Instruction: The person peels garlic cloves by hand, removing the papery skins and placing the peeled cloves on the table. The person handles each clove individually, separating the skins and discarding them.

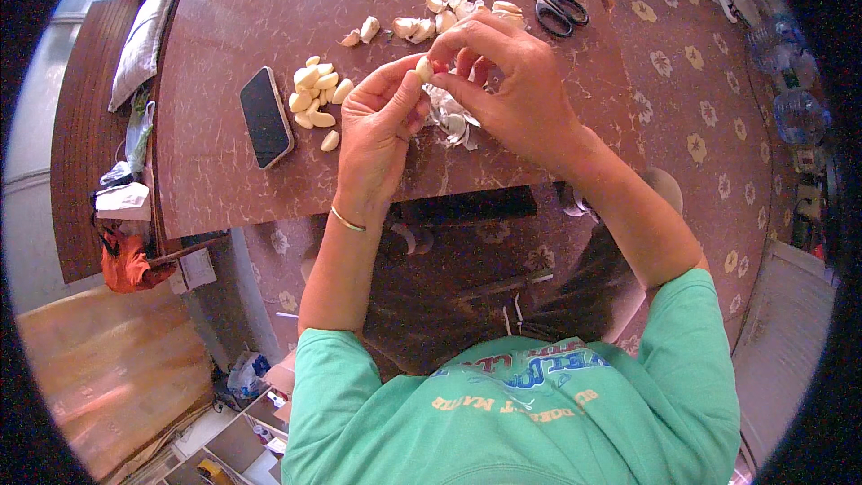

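Between my two hands, above the table, is a pale garlic clove (425, 69). My left hand (386, 108) pinches it between thumb and fingers. The fingertips of my right hand (503, 81) close on the clove's right side. Below the hands lies a pile of papery garlic skins (456, 126), partly hidden by my right hand. To the left sits a heap of peeled garlic cloves (314, 90), with one loose peeled clove (330, 140) nearer me. Several unpeeled cloves (413, 30) lie beyond my hands, some covered by my right hand.
A dark-screened phone (267, 119) rests left of the peeled heap. Black-handled scissors (557, 13) lie at the far right of the brown marbled table (296, 0). Plastic bottles (799, 117) stand at the right, past the flowered floor. An orange bag (130, 259) hangs at the left.
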Demonstrator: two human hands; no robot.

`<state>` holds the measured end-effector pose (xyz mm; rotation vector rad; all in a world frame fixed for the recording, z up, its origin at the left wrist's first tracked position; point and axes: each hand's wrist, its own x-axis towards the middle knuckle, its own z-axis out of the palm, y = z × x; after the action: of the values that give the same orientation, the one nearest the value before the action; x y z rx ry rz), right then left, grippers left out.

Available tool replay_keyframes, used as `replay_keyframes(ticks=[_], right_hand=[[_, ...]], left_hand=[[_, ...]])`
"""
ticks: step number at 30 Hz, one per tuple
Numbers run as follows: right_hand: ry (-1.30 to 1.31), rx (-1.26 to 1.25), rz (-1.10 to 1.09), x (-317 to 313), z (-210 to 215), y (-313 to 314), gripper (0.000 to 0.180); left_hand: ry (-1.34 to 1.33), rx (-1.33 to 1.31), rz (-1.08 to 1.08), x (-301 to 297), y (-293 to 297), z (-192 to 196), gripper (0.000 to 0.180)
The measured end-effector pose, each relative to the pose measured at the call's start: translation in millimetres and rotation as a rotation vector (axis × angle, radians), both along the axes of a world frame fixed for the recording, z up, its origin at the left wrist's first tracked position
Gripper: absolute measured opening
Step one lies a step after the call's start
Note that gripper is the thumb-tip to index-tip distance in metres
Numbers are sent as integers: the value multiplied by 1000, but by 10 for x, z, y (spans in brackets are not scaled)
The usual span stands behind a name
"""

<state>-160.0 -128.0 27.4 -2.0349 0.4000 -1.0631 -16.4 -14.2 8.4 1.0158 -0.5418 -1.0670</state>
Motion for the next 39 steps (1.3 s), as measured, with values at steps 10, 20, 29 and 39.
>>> replay_keyframes(ticks=[10,20,29,39], right_hand=[[-34,-4,-18,16,-23,18,18],[-18,-49,-68,2,7,75,15],[15,-52,-76,-5,14,35,15],[-9,-14,15,-2,4,-12,14]], left_hand=[[37,-35,-38,27,16,-13,24],[51,-35,-8,0,7,-15,23],[109,-115,-25,17,12,-89,25],[36,-123,-120,139,19,-30,20]])
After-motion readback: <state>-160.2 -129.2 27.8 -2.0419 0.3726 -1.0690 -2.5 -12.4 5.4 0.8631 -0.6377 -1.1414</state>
